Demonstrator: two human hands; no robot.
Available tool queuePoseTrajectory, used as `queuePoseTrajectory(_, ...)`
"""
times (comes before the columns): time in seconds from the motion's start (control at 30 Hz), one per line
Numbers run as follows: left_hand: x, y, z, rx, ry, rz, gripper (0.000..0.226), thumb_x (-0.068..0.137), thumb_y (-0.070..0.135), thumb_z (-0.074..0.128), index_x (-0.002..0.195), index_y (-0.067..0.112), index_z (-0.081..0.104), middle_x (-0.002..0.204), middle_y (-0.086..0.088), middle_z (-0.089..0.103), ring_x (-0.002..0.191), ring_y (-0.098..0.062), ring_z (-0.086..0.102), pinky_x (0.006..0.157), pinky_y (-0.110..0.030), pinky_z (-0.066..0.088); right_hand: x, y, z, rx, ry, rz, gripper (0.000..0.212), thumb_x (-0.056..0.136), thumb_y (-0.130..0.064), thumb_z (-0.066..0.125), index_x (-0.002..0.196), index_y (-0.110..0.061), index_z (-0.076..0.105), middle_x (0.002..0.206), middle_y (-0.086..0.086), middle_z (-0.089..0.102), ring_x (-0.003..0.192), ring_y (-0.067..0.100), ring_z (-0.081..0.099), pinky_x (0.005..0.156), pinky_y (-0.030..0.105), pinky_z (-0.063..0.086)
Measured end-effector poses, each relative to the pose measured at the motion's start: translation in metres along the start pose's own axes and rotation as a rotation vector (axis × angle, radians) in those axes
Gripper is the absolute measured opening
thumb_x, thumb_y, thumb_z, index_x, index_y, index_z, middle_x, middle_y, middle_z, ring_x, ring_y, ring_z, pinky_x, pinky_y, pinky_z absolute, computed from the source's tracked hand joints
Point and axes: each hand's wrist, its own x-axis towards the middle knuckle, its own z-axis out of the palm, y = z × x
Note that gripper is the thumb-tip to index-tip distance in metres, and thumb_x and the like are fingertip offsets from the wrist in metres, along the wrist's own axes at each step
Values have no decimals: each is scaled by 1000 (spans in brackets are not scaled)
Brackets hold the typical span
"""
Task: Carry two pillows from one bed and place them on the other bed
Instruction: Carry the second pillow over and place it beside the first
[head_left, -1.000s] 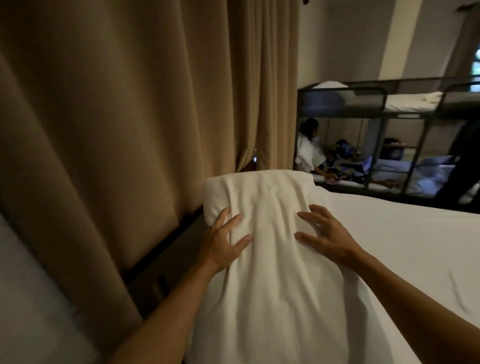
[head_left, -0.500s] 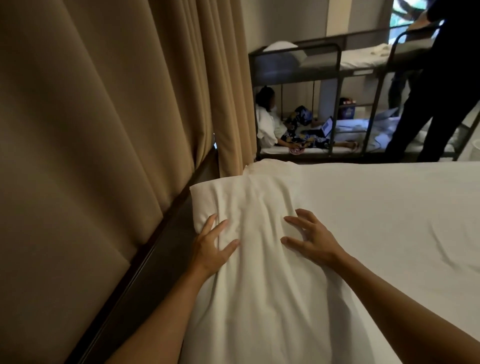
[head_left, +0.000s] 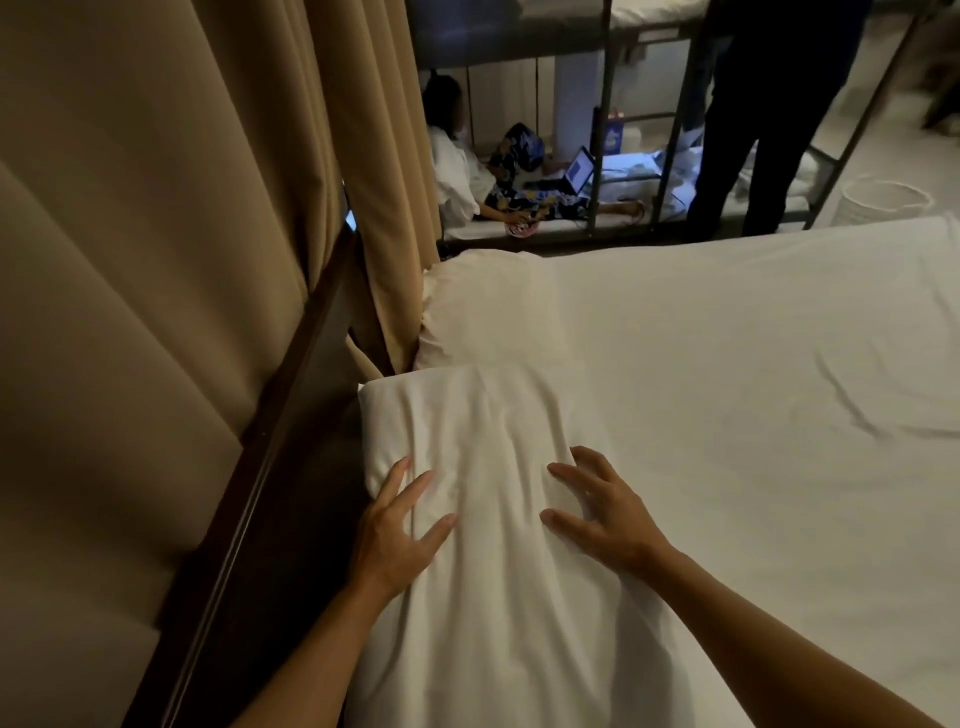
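A white pillow (head_left: 488, 415) lies lengthwise along the left side of a bed with a white sheet (head_left: 753, 374). My left hand (head_left: 397, 530) rests flat on its left edge, fingers spread. My right hand (head_left: 602, 506) presses on its top right of centre, fingers apart and slightly curled. Neither hand grips it. A second white pillow (head_left: 493, 306) lies just beyond the first, at the far left corner of the bed, touching the curtain.
A tan curtain (head_left: 156, 234) and a dark wooden headboard rail (head_left: 270, 457) run along the left. Beyond the bed stands a metal bunk bed (head_left: 602, 104) with a seated person (head_left: 457, 156) and a laptop. A person in dark clothes (head_left: 769, 114) stands there. A white basket (head_left: 883, 202) stands at right.
The view has tilted downward, bringing the second pillow into sight beyond the first. Both hands stay spread on the near pillow in about the same places.
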Motion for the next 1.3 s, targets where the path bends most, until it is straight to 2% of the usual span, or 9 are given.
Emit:
queuePoseTrajectory(0.23, 12, -80, 45, -34, -57, 49, 68, 77, 60, 64, 132, 21, 62, 154, -1, 39, 136, -19, 46, 105, -35, 45, 20, 35, 71, -36, 40, 51, 71, 78, -72, 58, 141, -37, 51, 158, -3, 31, 139, 19, 39, 108, 35, 38)
queuePoseTrajectory(0.5, 13, -129, 80, -52, -70, 84, 62, 78, 52, 69, 129, 19, 63, 155, -1, 39, 135, -20, 47, 104, -34, 45, 29, 66, 126, -33, 91, 85, 66, 79, -69, 61, 138, -39, 53, 156, -4, 33, 137, 19, 41, 108, 35, 38)
queuePoseTrajectory(0.67, -6, -138, 93, -42, -68, 79, 62, 78, 52, 69, 130, 18, 63, 155, -2, 38, 134, -20, 47, 103, -26, 41, 17, 75, 144, -28, 108, 98, 67, 79, -74, 56, 137, -40, 53, 154, -4, 34, 136, 19, 42, 107, 40, 41)
queuePoseTrajectory(0.9, -26, -136, 97, -39, -80, 83, 61, 78, 52, 69, 128, 18, 64, 153, -2, 40, 131, -21, 51, 101, -28, 45, -4, 82, 150, -37, 105, 124, 66, 80, -75, 55, 138, -43, 51, 154, -7, 33, 135, 19, 43, 106, 39, 41)
queuePoseTrajectory(1.1, -31, -134, 104, -39, -71, 75, 60, 78, 51, 70, 126, 15, 66, 152, -4, 43, 130, -23, 52, 99, -34, 49, -10, 87, 153, -46, 92, 129, 66, 80, -73, 56, 138, -42, 51, 154, -5, 34, 135, 19, 42, 107, 37, 39)
queuePoseTrajectory(1.3, -41, -128, 108, -50, -53, 80, 59, 78, 46, 72, 125, 12, 67, 151, -6, 44, 132, -21, 51, 103, -27, 45, -21, 92, 154, -22, 109, 131, 65, 80, -70, 60, 137, -39, 54, 152, -3, 36, 132, 23, 47, 104, 43, 44)
